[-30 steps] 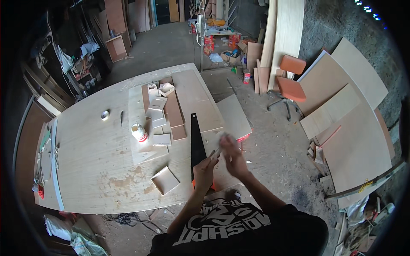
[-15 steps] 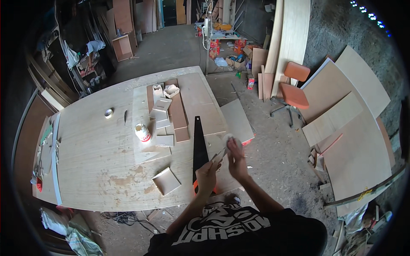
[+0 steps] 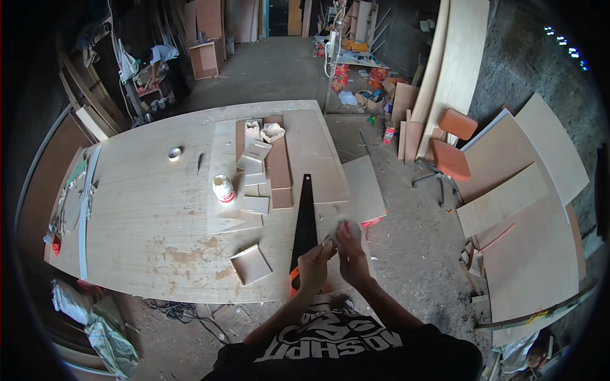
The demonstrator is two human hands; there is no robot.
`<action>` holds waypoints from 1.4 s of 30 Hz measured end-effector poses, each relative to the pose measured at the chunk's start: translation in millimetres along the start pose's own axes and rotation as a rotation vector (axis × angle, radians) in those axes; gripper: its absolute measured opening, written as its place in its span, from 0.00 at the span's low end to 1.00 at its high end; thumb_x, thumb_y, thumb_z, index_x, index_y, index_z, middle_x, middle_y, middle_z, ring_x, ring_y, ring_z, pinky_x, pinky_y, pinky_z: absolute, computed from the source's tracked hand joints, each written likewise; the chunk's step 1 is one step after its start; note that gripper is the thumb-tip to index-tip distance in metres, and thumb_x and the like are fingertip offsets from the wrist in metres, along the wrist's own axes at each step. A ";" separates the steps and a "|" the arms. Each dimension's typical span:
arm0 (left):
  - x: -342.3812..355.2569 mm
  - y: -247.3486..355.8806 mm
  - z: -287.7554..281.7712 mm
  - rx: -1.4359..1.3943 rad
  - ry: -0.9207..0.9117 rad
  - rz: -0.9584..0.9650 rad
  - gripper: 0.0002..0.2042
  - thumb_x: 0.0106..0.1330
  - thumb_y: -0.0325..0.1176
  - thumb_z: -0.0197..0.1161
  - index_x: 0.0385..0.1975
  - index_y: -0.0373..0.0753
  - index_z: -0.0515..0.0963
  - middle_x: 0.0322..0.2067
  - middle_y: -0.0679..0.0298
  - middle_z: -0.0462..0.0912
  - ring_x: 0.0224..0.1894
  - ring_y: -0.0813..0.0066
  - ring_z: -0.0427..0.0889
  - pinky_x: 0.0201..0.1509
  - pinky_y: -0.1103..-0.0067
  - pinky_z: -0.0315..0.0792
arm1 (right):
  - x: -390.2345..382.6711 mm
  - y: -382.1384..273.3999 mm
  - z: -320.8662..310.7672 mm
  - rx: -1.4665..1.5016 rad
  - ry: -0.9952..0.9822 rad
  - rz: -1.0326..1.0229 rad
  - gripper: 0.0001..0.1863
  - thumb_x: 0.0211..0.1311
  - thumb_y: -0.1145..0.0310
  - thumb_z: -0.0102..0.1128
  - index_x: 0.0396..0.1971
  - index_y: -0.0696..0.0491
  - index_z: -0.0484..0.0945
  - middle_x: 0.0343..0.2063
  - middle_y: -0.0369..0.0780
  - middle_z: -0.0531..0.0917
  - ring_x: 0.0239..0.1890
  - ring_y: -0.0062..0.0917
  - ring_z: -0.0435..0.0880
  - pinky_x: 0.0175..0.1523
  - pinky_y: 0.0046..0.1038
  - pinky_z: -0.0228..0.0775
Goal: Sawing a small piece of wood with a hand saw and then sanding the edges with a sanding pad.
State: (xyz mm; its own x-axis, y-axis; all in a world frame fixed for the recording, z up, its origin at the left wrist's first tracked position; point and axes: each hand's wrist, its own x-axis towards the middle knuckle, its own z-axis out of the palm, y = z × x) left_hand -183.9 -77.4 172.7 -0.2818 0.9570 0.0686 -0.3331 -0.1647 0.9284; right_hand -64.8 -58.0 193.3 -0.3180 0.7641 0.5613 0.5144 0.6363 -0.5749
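Note:
Near the front right of the wooden worktable, my left hand [image 3: 313, 265] pinches a small thin piece of wood [image 3: 328, 240], mostly covered by the fingers. Close beside it, my right hand [image 3: 352, 257] has its fingers closed over a pale, rounded thing [image 3: 347, 226], blurred and of unclear kind. A handsaw [image 3: 305, 222] with a black blade and orange handle lies just left of my hands, its handle partly behind my left wrist. Further left rests a shallow open wooden tray [image 3: 251, 265]. Several small wooden pieces [image 3: 256, 204] and a white bottle with a red label [image 3: 223, 189] sit beyond.
A tape roll [image 3: 175, 153] and a thin dark tool [image 3: 200, 163] lie on the worktable [image 3: 140, 222]. An orange swivel chair [image 3: 452, 159] and leaning plywood sheets [image 3: 508, 197] stand to the right. Another person [image 3: 164, 60] works at the far left.
My right hand has drawn slightly nearer with the pale thing. The wood piece in my left hand shows less than before. The whole view has shifted slightly; the table's things keep their places.

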 end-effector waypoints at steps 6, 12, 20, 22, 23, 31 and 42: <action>0.7 -4.4 -7.4 0.046 -0.029 -0.028 0.11 0.68 0.31 0.57 0.38 0.28 0.80 0.29 0.63 0.84 0.36 0.81 0.82 0.43 0.84 0.76 | -0.6 8.0 3.2 -0.023 -0.035 0.057 0.25 0.61 0.80 0.47 0.61 0.61 0.63 0.63 0.50 0.64 0.68 0.46 0.57 0.70 0.42 0.49; 0.0 -7.9 -15.8 0.226 -0.063 0.042 0.11 0.68 0.31 0.57 0.40 0.29 0.80 0.30 0.64 0.85 0.35 0.85 0.80 0.41 0.86 0.73 | 3.2 10.0 13.9 0.067 0.079 0.151 0.23 0.66 0.78 0.43 0.62 0.59 0.63 0.62 0.51 0.66 0.67 0.46 0.59 0.69 0.38 0.52; -9.4 4.4 -23.4 0.127 -0.024 -0.030 0.11 0.69 0.30 0.57 0.42 0.31 0.80 0.29 0.63 0.84 0.34 0.86 0.78 0.40 0.86 0.72 | -4.4 0.7 21.3 0.101 0.041 0.074 0.24 0.61 0.83 0.44 0.60 0.60 0.66 0.63 0.51 0.65 0.68 0.45 0.59 0.69 0.37 0.54; -10.7 7.9 -27.7 0.106 -0.009 -0.098 0.11 0.68 0.31 0.57 0.43 0.31 0.80 0.28 0.63 0.84 0.34 0.86 0.78 0.40 0.86 0.71 | -6.3 -8.1 16.1 0.012 -0.045 -0.060 0.23 0.63 0.81 0.44 0.60 0.60 0.66 0.63 0.51 0.66 0.67 0.43 0.61 0.69 0.36 0.54; -7.5 9.5 -27.6 0.119 0.005 -0.041 0.11 0.68 0.31 0.57 0.42 0.31 0.80 0.28 0.63 0.84 0.33 0.87 0.77 0.38 0.86 0.71 | -3.6 1.6 13.4 -0.052 -0.038 -0.114 0.23 0.66 0.80 0.43 0.61 0.59 0.64 0.62 0.51 0.66 0.67 0.41 0.62 0.67 0.34 0.56; -11.9 9.2 -29.2 0.127 0.005 0.013 0.10 0.68 0.32 0.58 0.40 0.30 0.80 0.26 0.68 0.82 0.32 0.91 0.72 0.35 0.87 0.69 | -1.9 9.6 19.2 -0.006 -0.061 -0.042 0.26 0.60 0.82 0.43 0.61 0.58 0.65 0.64 0.49 0.65 0.69 0.40 0.58 0.70 0.40 0.51; -24.0 8.1 -27.5 0.228 -0.043 -0.004 0.12 0.71 0.34 0.55 0.43 0.32 0.81 0.26 0.71 0.81 0.25 0.89 0.71 0.27 0.86 0.67 | -3.0 3.2 21.3 0.129 0.021 0.062 0.23 0.62 0.81 0.44 0.59 0.59 0.68 0.63 0.49 0.66 0.68 0.39 0.61 0.68 0.35 0.56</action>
State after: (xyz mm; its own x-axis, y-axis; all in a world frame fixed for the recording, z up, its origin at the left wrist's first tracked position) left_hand -204.6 -108.3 168.6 -0.2406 0.9677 0.0760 -0.1206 -0.1075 0.9869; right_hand -79.1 -55.9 177.1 -0.2714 0.8007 0.5341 0.4252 0.5976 -0.6798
